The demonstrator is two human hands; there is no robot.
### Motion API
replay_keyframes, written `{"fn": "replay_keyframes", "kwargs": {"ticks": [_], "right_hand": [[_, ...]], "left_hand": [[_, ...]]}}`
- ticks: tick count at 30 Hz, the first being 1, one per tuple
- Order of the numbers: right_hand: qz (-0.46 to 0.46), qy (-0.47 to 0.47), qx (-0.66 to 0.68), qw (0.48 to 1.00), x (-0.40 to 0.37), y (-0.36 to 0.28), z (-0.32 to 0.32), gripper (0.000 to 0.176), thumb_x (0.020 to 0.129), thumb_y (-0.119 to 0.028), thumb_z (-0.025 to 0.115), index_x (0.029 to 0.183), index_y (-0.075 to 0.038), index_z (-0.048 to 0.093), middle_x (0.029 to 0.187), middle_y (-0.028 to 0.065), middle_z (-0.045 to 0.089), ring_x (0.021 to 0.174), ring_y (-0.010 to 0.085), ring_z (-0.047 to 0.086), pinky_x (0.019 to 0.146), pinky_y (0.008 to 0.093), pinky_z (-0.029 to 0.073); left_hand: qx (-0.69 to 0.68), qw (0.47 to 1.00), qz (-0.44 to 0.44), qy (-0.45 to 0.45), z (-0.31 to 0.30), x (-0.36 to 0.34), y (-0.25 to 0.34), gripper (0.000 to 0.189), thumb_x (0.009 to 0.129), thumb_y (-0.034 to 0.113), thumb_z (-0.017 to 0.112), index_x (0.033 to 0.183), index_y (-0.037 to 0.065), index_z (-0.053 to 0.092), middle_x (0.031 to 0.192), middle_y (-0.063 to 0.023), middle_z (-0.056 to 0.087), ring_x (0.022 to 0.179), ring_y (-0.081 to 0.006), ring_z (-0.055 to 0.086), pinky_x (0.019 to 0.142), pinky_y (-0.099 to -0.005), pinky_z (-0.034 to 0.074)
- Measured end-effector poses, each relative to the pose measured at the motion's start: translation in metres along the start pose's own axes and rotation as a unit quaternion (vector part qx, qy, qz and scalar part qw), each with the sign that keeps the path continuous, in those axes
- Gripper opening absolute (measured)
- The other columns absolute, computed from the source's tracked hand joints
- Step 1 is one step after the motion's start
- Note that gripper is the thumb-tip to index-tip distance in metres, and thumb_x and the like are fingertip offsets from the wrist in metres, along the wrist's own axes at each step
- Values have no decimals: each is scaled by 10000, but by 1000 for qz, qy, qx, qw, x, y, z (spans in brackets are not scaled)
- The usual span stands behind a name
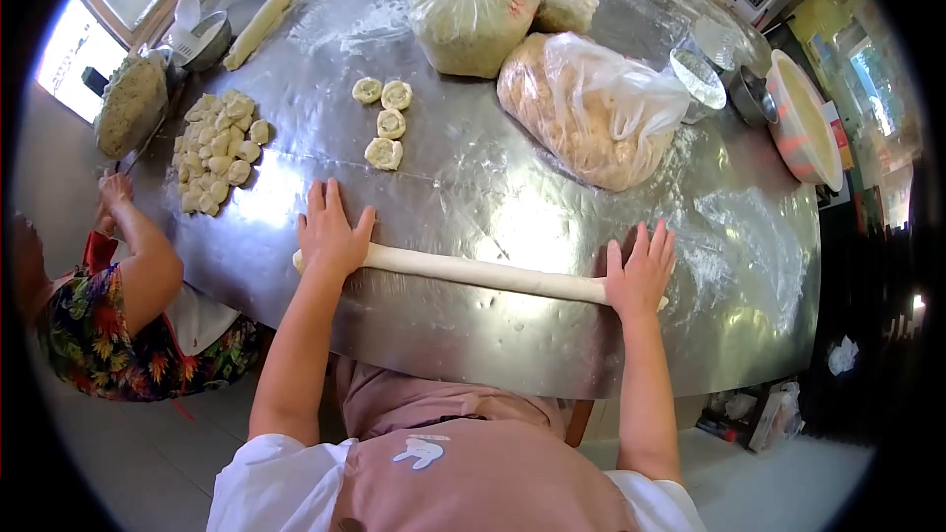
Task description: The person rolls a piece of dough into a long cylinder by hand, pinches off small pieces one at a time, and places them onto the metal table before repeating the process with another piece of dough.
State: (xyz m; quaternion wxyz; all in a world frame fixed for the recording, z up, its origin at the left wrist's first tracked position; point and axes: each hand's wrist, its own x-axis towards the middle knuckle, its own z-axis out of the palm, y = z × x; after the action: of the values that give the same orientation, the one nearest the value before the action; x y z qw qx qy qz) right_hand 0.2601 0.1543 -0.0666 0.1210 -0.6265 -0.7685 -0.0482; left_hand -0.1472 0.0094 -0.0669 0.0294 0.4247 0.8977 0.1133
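Note:
A long pale rope of dough (483,274) lies crosswise on the metal table in front of me. My left hand (333,234) rests flat over its left end, fingers stretched out and thumb apart. Over the right end lies my right hand (641,271), also flat with its fingers spread. Short tips of the dough stick out past both palms. Beyond the rope, several small round filled dough pieces (390,124) stand in a short column. A heap of small cut dough pieces (217,148) lies to the left.
A large bagged mass of dough (581,108) and a bag of filling (475,15) sit behind. At the right edge stand a small flour bowl (698,81) and a large pale basin (803,118). On the left, a co-worker's arm (148,251) is beside a bowl of filling (133,106).

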Motion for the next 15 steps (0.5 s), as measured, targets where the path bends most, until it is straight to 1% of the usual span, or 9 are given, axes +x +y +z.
{"fn": "replay_keyframes", "kwargs": {"ticks": [1, 3, 4, 5, 7, 8, 10, 13, 15], "right_hand": [[-9, -7, -13, 1000, -6, 0, -3, 639, 949, -404, 578, 1430, 1, 466, 1517, 266, 403, 1448, 451, 303, 1205, 573, 171], [-23, -103, 49, 993, -42, 6, -24, 620, 953, -382, 569, 1432, -2, 466, 1517, 259, 407, 1448, 461, 301, 1200, 588, 168], [-28, -153, 79, 985, -64, 9, -36, 610, 955, -370, 564, 1433, -4, 466, 1517, 256, 410, 1447, 466, 300, 1198, 595, 167], [-43, -138, 76, 987, -92, 12, -46, 591, 958, -345, 555, 1428, 2, 468, 1510, 251, 421, 1441, 463, 313, 1191, 606, 172], [-49, -120, 76, 989, -137, 17, -54, 568, 960, -310, 543, 1419, 15, 469, 1497, 243, 440, 1429, 457, 336, 1179, 621, 182], [-41, -117, 78, 989, -152, 19, -56, 564, 958, -301, 542, 1415, 21, 468, 1492, 241, 446, 1423, 455, 346, 1174, 626, 186], [-18, -106, 66, 992, -156, 16, -54, 561, 956, -291, 541, 1408, 33, 468, 1488, 240, 452, 1417, 450, 358, 1167, 633, 191], [16, -93, 24, 995, -100, 4, -29, 566, 953, -301, 547, 1397, 43, 473, 1504, 240, 434, 1424, 441, 354, 1170, 626, 192], [14, -127, -38, 991, -56, -13, -33, 562, 965, -308, 537, 1402, 40, 474, 1516, 241, 424, 1433, 435, 343, 1176, 612, 197]], "left_hand": [[-9, 999, 38, -12, -5, -5, -2, 690, 918, 434, 610, 1462, 40, 452, 1544, -164, 415, 1437, -368, 364, 1163, -536, 284], [-6, 988, 144, -64, -9, -26, -16, 608, 934, 389, 593, 1449, 86, 485, 1537, -142, 430, 1421, -376, 379, 1162, -542, 282], [-6, 983, 163, -82, -18, -47, -24, 601, 925, 368, 603, 1450, 98, 490, 1529, -136, 442, 1421, -380, 378, 1163, -547, 273], [-6, 978, 182, -101, -30, -71, -30, 596, 917, 347, 613, 1451, 109, 495, 1520, -130, 454, 1421, -383, 377, 1165, -551, 264], [10, 979, 179, -101, -41, -118, -41, 608, 888, 322, 643, 1452, 139, 508, 1503, -123, 475, 1419, -388, 378, 1162, -563, 247], [-10, 985, 156, -80, -36, -138, -46, 632, 864, 317, 670, 1455, 157, 512, 1500, -122, 478, 1416, -383, 383, 1158, -571, 239], [-2, 989, 132, -63, -32, -141, -42, 640, 858, 335, 679, 1450, 155, 515, 1503, -127, 474, 1410, -385, 389, 1152, -578, 244], [3, 997, 80, -19, -18, -95, -17, 626, 863, 359, 683, 1431, 146, 529, 1500, -145, 473, 1405, -389, 395, 1151, -571, 252], [34, 998, 30, -42, -14, -60, 4, 604, 902, 354, 654, 1438, 114, 510, 1522, -158, 446, 1437, -369, 356, 1150, -568, 258]]}}
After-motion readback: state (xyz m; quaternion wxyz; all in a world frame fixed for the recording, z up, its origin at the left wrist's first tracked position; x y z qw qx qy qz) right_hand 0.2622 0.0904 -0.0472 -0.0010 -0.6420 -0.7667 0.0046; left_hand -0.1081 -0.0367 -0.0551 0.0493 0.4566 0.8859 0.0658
